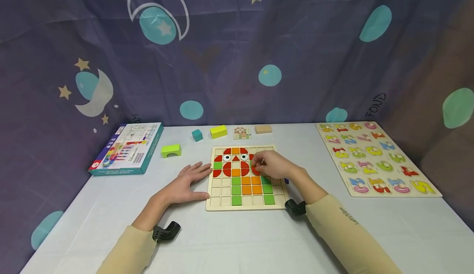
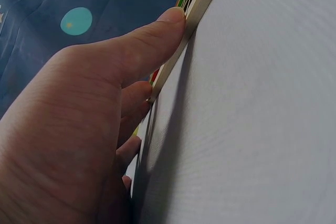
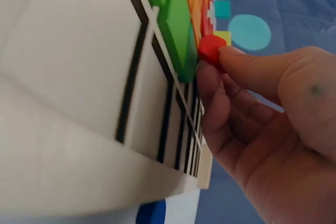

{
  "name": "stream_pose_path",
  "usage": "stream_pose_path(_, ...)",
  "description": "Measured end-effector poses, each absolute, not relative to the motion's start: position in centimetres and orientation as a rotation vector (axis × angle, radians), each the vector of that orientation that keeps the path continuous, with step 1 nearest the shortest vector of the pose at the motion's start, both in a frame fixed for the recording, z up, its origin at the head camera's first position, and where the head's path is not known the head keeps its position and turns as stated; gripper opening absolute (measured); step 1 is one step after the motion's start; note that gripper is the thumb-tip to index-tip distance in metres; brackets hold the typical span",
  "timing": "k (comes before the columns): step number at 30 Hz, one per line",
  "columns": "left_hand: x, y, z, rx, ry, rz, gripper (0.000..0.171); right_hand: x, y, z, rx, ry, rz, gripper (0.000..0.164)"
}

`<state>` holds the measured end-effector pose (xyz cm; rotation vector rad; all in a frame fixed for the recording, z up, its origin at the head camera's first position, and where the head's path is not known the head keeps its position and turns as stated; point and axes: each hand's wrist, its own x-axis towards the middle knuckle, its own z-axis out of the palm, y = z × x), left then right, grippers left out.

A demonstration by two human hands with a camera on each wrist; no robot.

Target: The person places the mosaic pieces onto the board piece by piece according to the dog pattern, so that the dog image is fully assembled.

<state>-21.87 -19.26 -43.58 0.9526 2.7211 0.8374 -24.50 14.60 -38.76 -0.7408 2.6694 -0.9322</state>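
Observation:
A wooden grid board (image 1: 246,208) lies on the white table, with red, orange, green and white tiles forming an owl-like picture. My right hand (image 1: 275,165) pinches a small red tile (image 3: 211,50) between thumb and fingers, close over the upper right of the pattern. Beside the board, my left hand (image 1: 185,185) has its fingers spread, thumb and fingertips touching the left edge. From the left wrist view, the thumb (image 2: 170,17) presses on the board's rim. Green tiles (image 3: 176,22) stand in the grid near the right hand's fingertips.
Behind the board are a small pattern card (image 1: 242,133), a yellow block (image 1: 218,131), a teal cube (image 1: 197,135) and a wooden block (image 1: 263,129). A green arch block (image 1: 171,150) and a box (image 1: 127,148) stand left; a number puzzle (image 1: 377,159) lies right.

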Motion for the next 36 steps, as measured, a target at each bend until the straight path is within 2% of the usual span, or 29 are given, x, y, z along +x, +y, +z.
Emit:
stream_pose_path(10,-21.9,-19.1,-43.4,0.967,2.711,0.874,0.084,-24.5,14.1,-38.8,-0.720,2.714,-0.858,0.005)
stream_pose_path(22,-21.8,-19.2,-43.3,0.967,2.706,0.885,0.084,-24.6,14.1,-38.8,-0.677,2.720,-0.783,0.013)
stream_pose_path(31,-21.7,-19.2,-43.3,0.960,2.709,0.874,0.083,-24.2,16.3,-38.4,-0.657,2.676,-0.917,0.007)
stream_pose_path(36,-21.7,-19.2,-43.4,0.956,2.715,0.873,0.083,-23.6,18.2,-38.0,-0.609,2.665,-0.977,0.011)
